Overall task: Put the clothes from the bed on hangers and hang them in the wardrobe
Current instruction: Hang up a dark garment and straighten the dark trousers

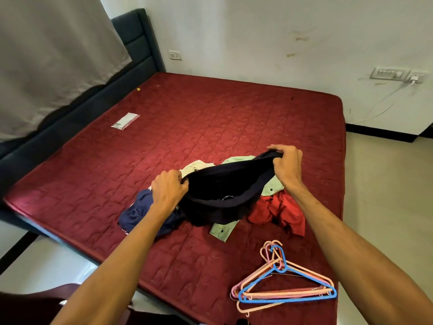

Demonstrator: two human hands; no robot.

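A black garment [225, 184] is lifted a little above a pile of clothes on the red mattress [210, 118]. My left hand [168, 188] grips its left edge and my right hand [287, 164] grips its right edge, stretching it between them. Under it lie a navy garment [138, 212], a light green shirt [222, 229], a red garment [281, 213] and a cream piece [194, 166]. A stack of several plastic hangers [283, 287], pink and peach with a blue one on top, lies on the mattress at the near right.
A small clear packet [125, 121] lies on the mattress at the far left. A dark headboard [138, 43] and a grey curtain [51, 55] stand on the left. White wall with switch plates [389, 73] at the back; pale floor [386, 184] to the right.
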